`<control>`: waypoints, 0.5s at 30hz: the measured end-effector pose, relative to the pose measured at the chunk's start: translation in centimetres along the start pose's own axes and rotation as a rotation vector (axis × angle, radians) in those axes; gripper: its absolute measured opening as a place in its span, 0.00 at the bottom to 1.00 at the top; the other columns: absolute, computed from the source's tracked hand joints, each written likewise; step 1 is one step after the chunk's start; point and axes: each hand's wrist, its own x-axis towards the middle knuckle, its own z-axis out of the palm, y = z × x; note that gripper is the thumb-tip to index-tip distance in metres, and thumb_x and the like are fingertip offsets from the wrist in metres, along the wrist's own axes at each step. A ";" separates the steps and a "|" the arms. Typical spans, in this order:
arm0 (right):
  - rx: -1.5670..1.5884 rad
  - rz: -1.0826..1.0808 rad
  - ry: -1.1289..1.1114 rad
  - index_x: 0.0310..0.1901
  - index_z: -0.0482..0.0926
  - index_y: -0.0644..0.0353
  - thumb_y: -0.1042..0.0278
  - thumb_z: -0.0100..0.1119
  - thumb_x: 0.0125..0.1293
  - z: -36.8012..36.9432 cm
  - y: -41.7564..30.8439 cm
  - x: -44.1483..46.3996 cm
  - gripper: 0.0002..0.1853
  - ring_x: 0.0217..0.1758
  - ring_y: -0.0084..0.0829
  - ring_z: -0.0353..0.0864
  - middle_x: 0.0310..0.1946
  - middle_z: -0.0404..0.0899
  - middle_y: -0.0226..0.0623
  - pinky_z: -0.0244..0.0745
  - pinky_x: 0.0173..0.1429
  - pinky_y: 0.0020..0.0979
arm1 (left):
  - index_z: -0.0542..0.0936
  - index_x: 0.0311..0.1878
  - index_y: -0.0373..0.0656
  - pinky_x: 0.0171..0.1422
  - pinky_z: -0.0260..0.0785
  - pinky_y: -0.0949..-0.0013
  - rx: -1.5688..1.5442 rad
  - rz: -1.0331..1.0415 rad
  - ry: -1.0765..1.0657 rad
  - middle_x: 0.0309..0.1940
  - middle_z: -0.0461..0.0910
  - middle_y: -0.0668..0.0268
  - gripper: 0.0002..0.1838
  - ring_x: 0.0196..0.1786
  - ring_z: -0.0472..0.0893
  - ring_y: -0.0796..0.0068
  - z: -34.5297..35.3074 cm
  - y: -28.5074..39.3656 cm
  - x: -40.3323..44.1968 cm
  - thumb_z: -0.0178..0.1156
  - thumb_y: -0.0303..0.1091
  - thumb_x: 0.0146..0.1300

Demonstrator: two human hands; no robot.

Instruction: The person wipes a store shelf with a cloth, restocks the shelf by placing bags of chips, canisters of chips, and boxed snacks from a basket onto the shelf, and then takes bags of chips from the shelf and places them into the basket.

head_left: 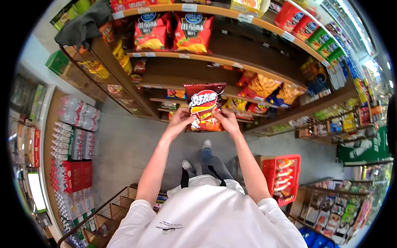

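A dark red snack bag (205, 108) with white lettering is held upright in front of the shelves, its printed face turned toward me. My left hand (180, 121) grips its lower left side, thumb on the front. On the lower right side, my right hand (228, 121) holds the same bag, thumb also on the front. Behind and above it, two red chip bags (192, 35) stand on an upper shelf (165, 53). Orange and yellow snack bags (261, 87) lie on a lower shelf to the right.
A red basket (297, 177) holding several snack packs is at my lower right. Bottled drinks (78, 111) and red boxes (77, 175) line the left side. A wire rack (120, 202) stands at the lower left. Grey floor (124, 140) shows around my feet.
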 end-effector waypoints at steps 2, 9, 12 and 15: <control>-0.005 0.036 0.001 0.52 0.77 0.68 0.60 0.64 0.64 -0.7 0.8 -1.9 0.22 0.47 0.23 0.79 0.46 0.82 0.37 0.73 0.53 0.26 | 0.67 0.50 0.41 0.53 0.70 0.74 -0.070 -0.013 -0.023 0.46 0.75 0.63 0.21 0.49 0.76 0.77 0.6 -0.8 -1.4 0.67 0.31 0.61; 0.086 0.015 0.025 0.58 0.69 0.70 0.66 0.66 0.61 -3.4 2.1 -8.5 0.27 0.54 0.27 0.77 0.53 0.78 0.41 0.72 0.59 0.31 | 0.60 0.63 0.38 0.57 0.70 0.70 -0.068 -0.002 -0.152 0.55 0.72 0.59 0.32 0.55 0.74 0.73 4.0 -2.2 -3.5 0.67 0.29 0.60; 0.012 0.004 0.049 0.67 0.55 0.70 0.61 0.71 0.56 -5.6 2.8 -11.2 0.44 0.62 0.33 0.71 0.60 0.70 0.49 0.67 0.65 0.33 | 0.56 0.69 0.35 0.63 0.67 0.67 -0.003 -0.039 -0.291 0.61 0.70 0.57 0.39 0.61 0.72 0.71 5.3 -3.0 -3.4 0.67 0.29 0.59; 0.057 0.064 0.089 0.72 0.46 0.68 0.57 0.76 0.51 -8.1 -0.8 -16.3 0.56 0.68 0.38 0.65 0.66 0.63 0.54 0.60 0.71 0.36 | 0.60 0.67 0.34 0.64 0.67 0.67 0.058 -0.089 -0.496 0.60 0.72 0.60 0.36 0.60 0.73 0.72 8.4 -3.1 -3.5 0.67 0.28 0.58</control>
